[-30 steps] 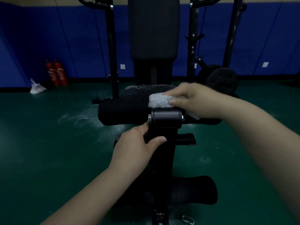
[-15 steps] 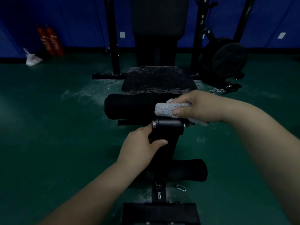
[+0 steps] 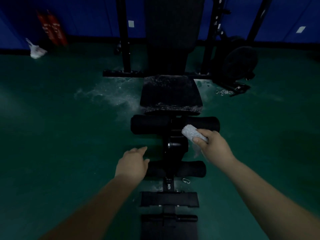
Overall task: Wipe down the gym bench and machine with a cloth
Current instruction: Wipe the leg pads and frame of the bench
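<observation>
Grey and nubbly, the cloth [image 3: 194, 135] is rolled into a wad in the right hand [image 3: 213, 146], whose thumb and fingers curl round it; the free end of the wad sits at the right half of the upper foam roller [image 3: 149, 124], just beside the black centre post [image 3: 175, 148] of the machine, though whether it touches the foam is hard to tell. The left hand [image 3: 132, 164] hangs loose to the left of that post, fingers relaxed and slightly spread, holding nothing and clear of the metal. Its palm overlaps the left end of the lower foam roller [image 3: 187, 168].

No writing can be read anywhere; the two red extinguishers [image 3: 51, 27] far beyond the left hand carry pale marks too blurred to make out.

Beyond both hands lies the bench seat pad [image 3: 170, 93], its surface streaked with pale dust, and behind it the upright back pad [image 3: 173, 28]. White powder [image 3: 105, 94] smears the green floor [image 3: 52, 135] ahead of the left hand. A white bag [image 3: 36, 51] lies near the extinguishers. Ahead of the right hand sit a weight plate [image 3: 239, 62] and a small chain [image 3: 223, 92]; a carabiner [image 3: 186, 180] lies below the right wrist.
</observation>
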Demonstrator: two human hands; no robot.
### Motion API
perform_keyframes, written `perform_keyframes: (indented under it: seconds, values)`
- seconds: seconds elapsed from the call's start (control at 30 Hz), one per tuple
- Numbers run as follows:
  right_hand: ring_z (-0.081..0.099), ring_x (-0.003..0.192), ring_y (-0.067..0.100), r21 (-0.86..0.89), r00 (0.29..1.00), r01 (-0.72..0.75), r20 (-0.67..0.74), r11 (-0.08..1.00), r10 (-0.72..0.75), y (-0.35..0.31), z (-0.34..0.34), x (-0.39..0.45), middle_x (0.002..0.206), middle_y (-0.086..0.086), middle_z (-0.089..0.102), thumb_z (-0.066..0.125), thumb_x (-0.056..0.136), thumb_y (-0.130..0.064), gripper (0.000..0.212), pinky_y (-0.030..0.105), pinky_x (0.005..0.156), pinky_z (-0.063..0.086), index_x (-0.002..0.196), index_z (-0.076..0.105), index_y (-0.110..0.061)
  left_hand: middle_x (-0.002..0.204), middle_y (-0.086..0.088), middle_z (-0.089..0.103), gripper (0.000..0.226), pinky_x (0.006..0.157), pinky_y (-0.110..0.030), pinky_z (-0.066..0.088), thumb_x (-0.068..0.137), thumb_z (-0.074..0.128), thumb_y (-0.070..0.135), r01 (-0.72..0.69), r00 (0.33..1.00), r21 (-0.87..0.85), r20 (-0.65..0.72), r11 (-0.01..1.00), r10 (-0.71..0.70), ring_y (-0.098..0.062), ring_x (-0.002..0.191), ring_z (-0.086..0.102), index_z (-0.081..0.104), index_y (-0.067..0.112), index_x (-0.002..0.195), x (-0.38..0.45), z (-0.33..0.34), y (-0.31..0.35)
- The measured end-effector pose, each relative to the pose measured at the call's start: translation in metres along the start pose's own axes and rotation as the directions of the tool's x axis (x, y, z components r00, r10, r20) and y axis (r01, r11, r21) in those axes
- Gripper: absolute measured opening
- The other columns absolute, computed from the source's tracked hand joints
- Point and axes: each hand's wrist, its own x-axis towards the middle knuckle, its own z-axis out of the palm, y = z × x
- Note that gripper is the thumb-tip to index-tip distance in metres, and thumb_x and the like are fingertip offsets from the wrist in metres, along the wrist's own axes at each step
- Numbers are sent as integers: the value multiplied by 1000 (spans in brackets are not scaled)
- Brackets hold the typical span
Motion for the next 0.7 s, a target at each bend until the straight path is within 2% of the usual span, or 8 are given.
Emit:
perform_keyframes:
  seconds: [0.07, 0.2, 0.37, 0.53, 0.7]
  values:
    - [55, 75, 9, 18, 1000, -4, -21, 1000, 5, -20, -10, -12, 108, 7, 56, 59, 91, -38, 40, 11, 56, 33, 128, 58, -23, 145, -4, 41, 54, 105, -35, 38, 99, 45, 35, 9, 1000, 54, 9, 998, -10, -23, 133, 36, 29, 22, 149, -16, -26, 5]
    - [56, 81, 12, 61, 997, -25, -73, 998, 30, -71, -32, -43, 113, 6, 54, 66, 88, -34, 46, 14, 65, 39, 131, 56, -20, 146, -4, 40, 55, 105, -34, 37, 99, 42, 38, -20, 1000, 135, 22, 991, 17, -23, 132, 35, 26, 21, 149, -50, -82, 17]
    - [53, 71, 6, 43, 992, -47, -116, 998, 52, -132, -58, -82, 113, 5, 50, 66, 88, -33, 47, 11, 58, 39, 132, 55, -21, 148, -2, 37, 55, 108, -35, 32, 100, 37, 41, -98, 995, 226, 40, 969, 91, -23, 134, 33, 24, 21, 150, -84, -155, 28]
    - [54, 66, 7, 34, 990, -42, -136, 999, 47, -186, -86, -102, 111, 3, 49, 63, 90, -33, 46, 12, 53, 38, 134, 54, -21, 146, -1, 41, 54, 106, -34, 31, 100, 36, 43, -153, 985, 315, -22, 937, 168, -21, 133, 34, 26, 22, 149, -105, -228, 30]
    - [55, 68, 7, 47, 984, 4, -177, 999, 4, -223, -112, -93, 110, 3, 48, 63, 89, -33, 47, 14, 55, 40, 134, 53, -21, 146, 1, 40, 53, 106, -34, 29, 100, 34, 45, -122, 984, 330, -84, 936, 157, -20, 134, 34, 27, 23, 148, -101, -280, 33]
